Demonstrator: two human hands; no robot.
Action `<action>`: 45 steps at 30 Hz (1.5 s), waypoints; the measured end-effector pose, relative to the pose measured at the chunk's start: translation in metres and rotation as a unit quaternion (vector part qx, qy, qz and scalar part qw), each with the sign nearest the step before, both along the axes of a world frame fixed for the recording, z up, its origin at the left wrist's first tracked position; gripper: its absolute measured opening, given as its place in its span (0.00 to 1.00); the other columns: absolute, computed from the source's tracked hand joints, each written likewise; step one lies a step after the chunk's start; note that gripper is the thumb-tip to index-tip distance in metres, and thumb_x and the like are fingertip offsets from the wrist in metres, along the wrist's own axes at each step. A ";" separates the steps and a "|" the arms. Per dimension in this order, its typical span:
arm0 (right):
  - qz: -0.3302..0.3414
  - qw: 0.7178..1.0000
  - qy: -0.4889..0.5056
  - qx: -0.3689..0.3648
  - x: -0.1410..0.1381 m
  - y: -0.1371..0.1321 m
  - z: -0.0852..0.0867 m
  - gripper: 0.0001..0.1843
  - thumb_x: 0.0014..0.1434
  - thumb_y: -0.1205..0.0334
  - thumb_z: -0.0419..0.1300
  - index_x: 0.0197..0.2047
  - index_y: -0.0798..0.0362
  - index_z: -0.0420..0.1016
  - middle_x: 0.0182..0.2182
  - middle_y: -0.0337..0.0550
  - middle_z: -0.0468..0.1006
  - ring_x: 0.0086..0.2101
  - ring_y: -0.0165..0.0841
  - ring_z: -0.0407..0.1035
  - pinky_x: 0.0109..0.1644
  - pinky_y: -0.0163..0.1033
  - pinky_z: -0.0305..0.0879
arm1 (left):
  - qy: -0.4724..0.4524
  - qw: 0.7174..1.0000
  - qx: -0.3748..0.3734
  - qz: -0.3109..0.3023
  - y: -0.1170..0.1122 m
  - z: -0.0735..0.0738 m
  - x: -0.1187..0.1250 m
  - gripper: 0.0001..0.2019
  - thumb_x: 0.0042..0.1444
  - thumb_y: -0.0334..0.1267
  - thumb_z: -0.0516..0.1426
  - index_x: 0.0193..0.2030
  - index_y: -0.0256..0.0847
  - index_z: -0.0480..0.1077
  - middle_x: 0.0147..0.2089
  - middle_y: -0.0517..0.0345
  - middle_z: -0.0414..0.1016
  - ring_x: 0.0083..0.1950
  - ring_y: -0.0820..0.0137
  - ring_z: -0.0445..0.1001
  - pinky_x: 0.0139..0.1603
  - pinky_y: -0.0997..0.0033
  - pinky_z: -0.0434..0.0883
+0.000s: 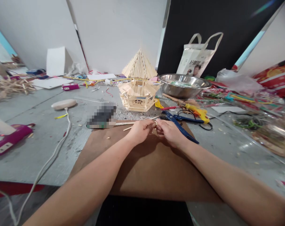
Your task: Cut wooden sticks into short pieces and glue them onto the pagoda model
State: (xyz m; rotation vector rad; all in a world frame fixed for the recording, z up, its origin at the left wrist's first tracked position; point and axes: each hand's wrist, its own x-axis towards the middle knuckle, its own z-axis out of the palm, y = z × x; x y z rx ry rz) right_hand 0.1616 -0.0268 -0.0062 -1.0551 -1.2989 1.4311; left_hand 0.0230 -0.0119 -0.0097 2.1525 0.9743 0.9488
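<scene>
Over a brown board (137,163), my left hand (141,130) and my right hand (169,131) meet, fingertips almost touching. Both are closed in a pinch around a thin pale wooden stick (155,118), most of it covered by the fingers. Another short stick (127,128) shows just left of my left hand. Behind the hands stands a small pavilion model (139,84) built from pale sticks, with a pointed roof. Blue-handled cutters (180,125) lie beside my right hand.
A blurred dark object (101,116) lies left of the hands. Further right are a yellow glue gun (199,113) with its cable and a steel bowl (185,84). A white charger (63,104) with a cable and a purple power strip (9,138) occupy the left side.
</scene>
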 end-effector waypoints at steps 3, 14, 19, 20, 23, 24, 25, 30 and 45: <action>0.006 0.999 0.029 -0.025 0.001 0.001 -0.001 0.20 0.51 0.50 0.52 0.18 0.53 0.51 0.13 0.28 0.48 0.14 0.19 0.41 0.17 0.29 0.36 | -0.020 1.000 -0.009 -0.003 0.000 -0.002 0.001 0.12 0.54 0.36 0.46 0.23 0.36 0.63 0.17 0.66 0.58 0.21 0.80 0.57 0.24 0.81 0.56; 0.022 0.990 0.107 -0.088 0.001 -0.002 0.012 0.19 0.51 0.53 0.52 0.17 0.54 0.51 0.11 0.27 0.47 0.12 0.18 0.40 0.16 0.28 0.34 | -0.055 0.995 -0.083 -0.023 -0.005 0.000 0.004 0.13 0.54 0.40 0.46 0.23 0.36 0.62 0.14 0.67 0.55 0.15 0.82 0.55 0.18 0.82 0.55; 0.000 0.992 0.122 -0.030 0.006 0.002 0.023 0.20 0.50 0.50 0.53 0.17 0.54 0.53 0.11 0.27 0.48 0.12 0.18 0.41 0.16 0.28 0.34 | -0.083 0.984 -0.151 -0.031 -0.008 0.001 0.008 0.12 0.53 0.41 0.47 0.23 0.37 0.59 0.16 0.67 0.57 0.13 0.83 0.55 0.14 0.83 0.53; -0.007 0.994 0.105 -0.018 0.008 0.003 0.022 0.19 0.50 0.49 0.52 0.18 0.54 0.54 0.11 0.27 0.48 0.12 0.18 0.41 0.16 0.28 0.34 | -0.090 0.982 -0.164 -0.029 -0.007 0.001 0.008 0.12 0.53 0.41 0.47 0.24 0.37 0.59 0.17 0.67 0.58 0.13 0.83 0.55 0.13 0.83 0.53; -0.029 0.999 0.008 0.012 0.013 0.006 0.017 0.17 0.50 0.50 0.52 0.20 0.54 0.58 0.12 0.28 0.52 0.12 0.19 0.45 0.16 0.28 0.38 | -0.103 0.975 -0.197 -0.014 -0.003 0.002 0.006 0.11 0.53 0.40 0.47 0.27 0.36 0.62 0.18 0.66 0.60 0.12 0.83 0.56 0.12 0.82 0.52; -0.034 0.998 -0.041 0.024 0.014 0.006 0.015 0.15 0.49 0.50 0.53 0.21 0.54 0.60 0.12 0.28 0.54 0.13 0.20 0.47 0.16 0.29 0.40 | -0.103 0.974 -0.203 -0.008 -0.001 0.002 0.004 0.11 0.53 0.40 0.46 0.28 0.36 0.63 0.19 0.66 0.60 0.12 0.83 0.56 0.12 0.82 0.52; -0.036 0.994 -0.095 0.042 0.016 0.007 0.013 0.14 0.49 0.51 0.54 0.23 0.54 0.62 0.13 0.29 0.55 0.13 0.21 0.49 0.16 0.29 0.43 | -0.097 0.975 -0.201 0.000 0.001 0.002 0.003 0.11 0.53 0.39 0.46 0.30 0.35 0.64 0.19 0.66 0.61 0.12 0.83 0.56 0.13 0.82 0.52; -0.038 0.931 -0.325 0.162 0.026 0.011 0.009 0.11 0.47 0.55 0.55 0.27 0.55 0.67 0.21 0.36 0.68 0.21 0.25 0.59 0.25 0.33 0.55 | 0.009 0.995 -0.071 0.068 0.011 -0.003 -0.005 0.11 0.51 0.36 0.48 0.37 0.37 0.69 0.25 0.60 0.70 0.23 0.77 0.66 0.25 0.79 0.63; 0.087 0.851 -0.511 0.088 0.046 0.013 0.019 0.24 0.50 0.44 0.47 0.22 0.54 0.74 0.18 0.40 0.72 0.18 0.27 0.61 0.22 0.32 0.52 | 0.228 0.969 0.021 0.093 0.007 -0.003 -0.005 0.12 0.51 0.37 0.49 0.39 0.44 0.71 0.40 0.56 0.73 0.40 0.66 0.70 0.41 0.68 0.65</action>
